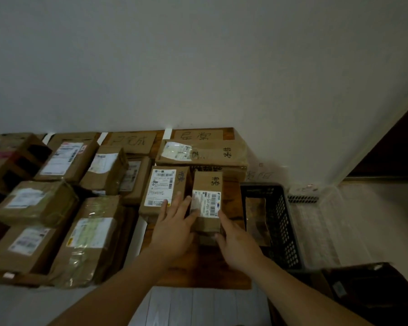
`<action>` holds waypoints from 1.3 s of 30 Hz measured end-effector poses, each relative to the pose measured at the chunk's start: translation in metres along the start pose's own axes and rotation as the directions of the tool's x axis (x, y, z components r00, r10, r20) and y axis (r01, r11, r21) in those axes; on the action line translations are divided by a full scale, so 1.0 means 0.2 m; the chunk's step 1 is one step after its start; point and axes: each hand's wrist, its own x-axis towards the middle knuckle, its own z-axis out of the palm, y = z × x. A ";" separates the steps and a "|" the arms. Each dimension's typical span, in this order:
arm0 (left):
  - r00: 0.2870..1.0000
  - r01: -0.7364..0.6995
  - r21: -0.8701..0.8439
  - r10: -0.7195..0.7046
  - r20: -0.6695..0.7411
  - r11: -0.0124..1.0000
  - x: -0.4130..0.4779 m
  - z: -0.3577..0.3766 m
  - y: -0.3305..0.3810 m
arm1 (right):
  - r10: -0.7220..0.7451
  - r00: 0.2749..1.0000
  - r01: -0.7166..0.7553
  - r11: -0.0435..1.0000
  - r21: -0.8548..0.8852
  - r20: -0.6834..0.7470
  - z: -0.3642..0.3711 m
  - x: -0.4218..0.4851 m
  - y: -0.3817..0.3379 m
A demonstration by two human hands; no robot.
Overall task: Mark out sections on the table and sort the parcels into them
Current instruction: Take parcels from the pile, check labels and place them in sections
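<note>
Brown cardboard parcels [35, 203], packed close across the left sections of the table [198, 271]; little room to move there. White tape strip [137, 234] as divider before the rightmost section. Inside that section: labelled parcel [164, 189], then small parcel [207, 201] just beside it, both in front of a large flat parcel [203, 152].

Left hand [174, 222]: fingers straight, laid against the small parcel's left side and partly over the neighbour's top. Right hand [236, 243]: fingers extended along the right side, thumb at the near face. Neither hand clenched.

Probably light and stiff; taped faces possibly slick. Hold by the opposing side walls, clear of the label. Bare wood on the near side for sliding back. Mind the table's right edge, with the black crate [276, 222] just beside it.
</note>
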 end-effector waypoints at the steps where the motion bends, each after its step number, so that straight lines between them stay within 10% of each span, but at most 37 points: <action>1: 0.998 0.047 -0.004 -0.046 0.034 0.999 0.02 -0.01 -0.01 | 0.007 1.000 -0.007 1.000 -0.010 0.020 -0.01 0.04 -0.02; 7: 0.972 0.189 -0.206 -0.152 0.180 0.960 0.03 -0.11 -0.15 | 0.029 0.996 -0.020 0.995 -0.102 0.085 -0.12 0.16 -0.11; 16: 0.904 0.403 -0.362 -0.428 0.010 0.841 -0.40 -0.35 -0.92 | -0.149 0.985 0.167 0.944 -0.285 0.082 -0.20 0.27 -0.80; 39: 0.540 0.706 -0.589 -0.837 0.091 0.392 -1.97 -0.40 -3.30 | -0.551 0.807 0.590 0.741 -0.320 0.212 1.08 0.74 -3.29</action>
